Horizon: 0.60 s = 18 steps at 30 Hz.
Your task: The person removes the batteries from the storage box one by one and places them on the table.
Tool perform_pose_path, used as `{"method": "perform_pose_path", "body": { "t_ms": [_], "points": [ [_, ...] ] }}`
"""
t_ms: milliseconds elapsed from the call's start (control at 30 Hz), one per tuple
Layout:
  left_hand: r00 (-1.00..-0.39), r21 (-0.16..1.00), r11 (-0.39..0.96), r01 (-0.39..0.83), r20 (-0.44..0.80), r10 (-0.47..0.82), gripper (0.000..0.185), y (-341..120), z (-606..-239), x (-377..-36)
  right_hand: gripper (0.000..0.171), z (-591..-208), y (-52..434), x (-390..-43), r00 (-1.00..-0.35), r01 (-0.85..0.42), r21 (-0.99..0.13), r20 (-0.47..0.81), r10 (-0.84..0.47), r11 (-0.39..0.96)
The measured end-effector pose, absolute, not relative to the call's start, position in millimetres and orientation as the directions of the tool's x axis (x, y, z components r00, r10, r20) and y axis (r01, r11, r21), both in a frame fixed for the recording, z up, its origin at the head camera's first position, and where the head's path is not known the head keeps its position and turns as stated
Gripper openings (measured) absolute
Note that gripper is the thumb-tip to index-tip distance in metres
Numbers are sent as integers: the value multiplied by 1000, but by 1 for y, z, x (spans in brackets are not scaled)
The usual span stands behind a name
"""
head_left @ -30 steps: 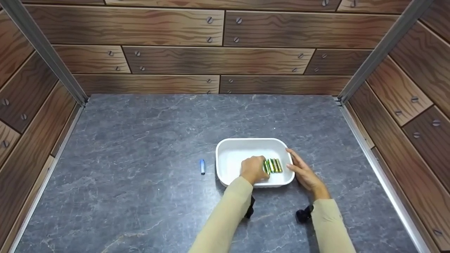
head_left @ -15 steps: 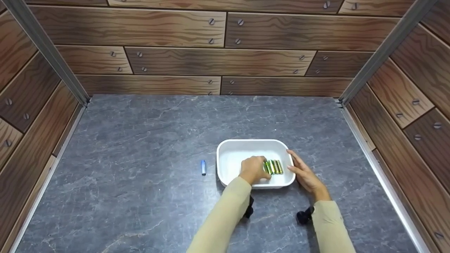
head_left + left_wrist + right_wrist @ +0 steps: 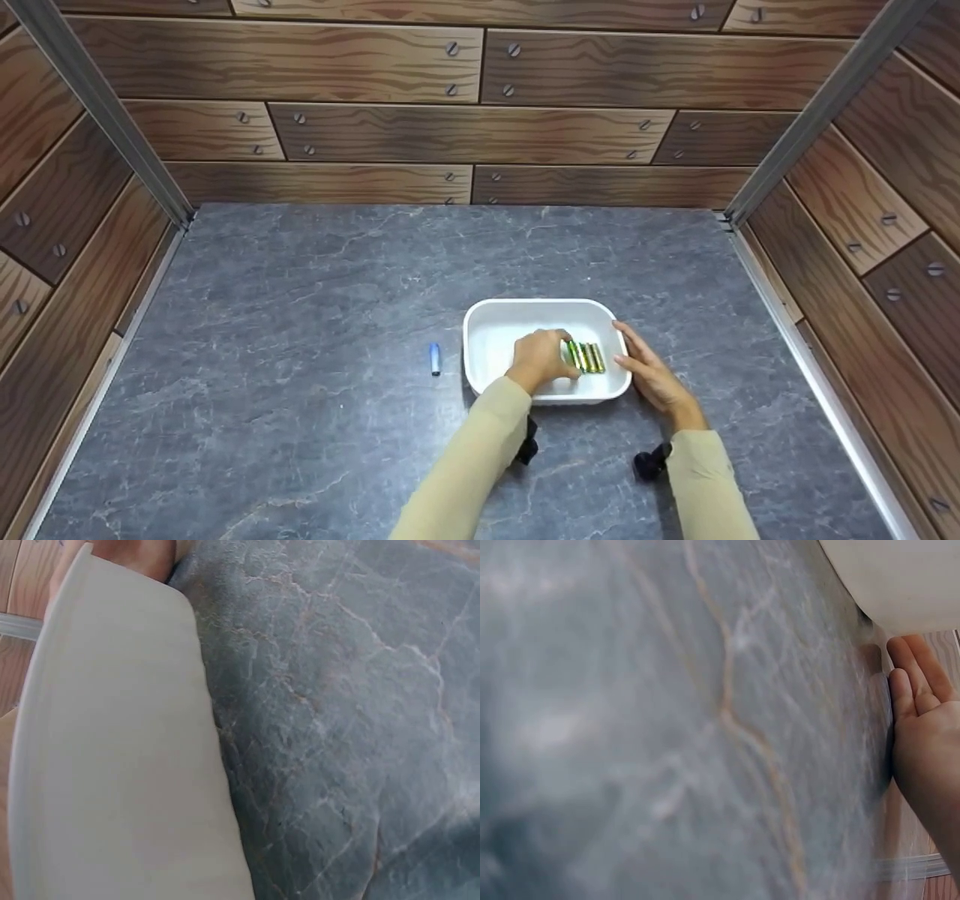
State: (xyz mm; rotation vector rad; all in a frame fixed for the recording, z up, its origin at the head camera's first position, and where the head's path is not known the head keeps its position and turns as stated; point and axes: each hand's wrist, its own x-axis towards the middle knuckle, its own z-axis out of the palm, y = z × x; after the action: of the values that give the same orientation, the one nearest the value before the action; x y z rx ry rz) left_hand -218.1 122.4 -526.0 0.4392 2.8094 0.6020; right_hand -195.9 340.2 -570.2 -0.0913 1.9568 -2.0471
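A white rectangular tub (image 3: 480, 319) stands on the grey marbled surface. Inside, toward its right end, several green and gold batteries (image 3: 591, 358) lie side by side in a row. My left hand (image 3: 537, 358) reaches in over the near rim, thumb and forefinger set at the two ends of the row's leftmost battery; its other fingers are hidden. Against the tub's right rim rests my right hand (image 3: 655, 379), fingers fairly straight, thumb tip at the edge. In the left wrist view the tub's outer wall (image 3: 127, 727) fills much of the picture. The right wrist view shows my right fingers (image 3: 911, 664) beside the tub.
A blue battery-like cylinder (image 3: 435, 359) lies on the surface left of the tub. Wood-patterned walls (image 3: 375, 127) with metal corner posts (image 3: 825, 112) enclose the back and sides. A black wrist camera (image 3: 651, 463) sits beside the right sleeve.
My left hand has drawn slightly left, away from the row, so a little more of the leftmost battery shows. The right hand and tub have stayed put; the head view has shifted slightly.
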Motion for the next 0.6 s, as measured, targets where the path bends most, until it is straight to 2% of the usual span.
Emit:
{"method": "perform_pose_path", "body": {
  "t_ms": [233,600],
  "points": [
    [-930,457,842,285,-82,359,57,116,-519,-218,70,-570,339,-196,-955,159,-987,-147,-258,-28],
    [-920,453,830,325,-51,389,56,108,-516,-215,71,-571,342,-196,-946,150,-988,-137,-292,-22]
  ]
}}
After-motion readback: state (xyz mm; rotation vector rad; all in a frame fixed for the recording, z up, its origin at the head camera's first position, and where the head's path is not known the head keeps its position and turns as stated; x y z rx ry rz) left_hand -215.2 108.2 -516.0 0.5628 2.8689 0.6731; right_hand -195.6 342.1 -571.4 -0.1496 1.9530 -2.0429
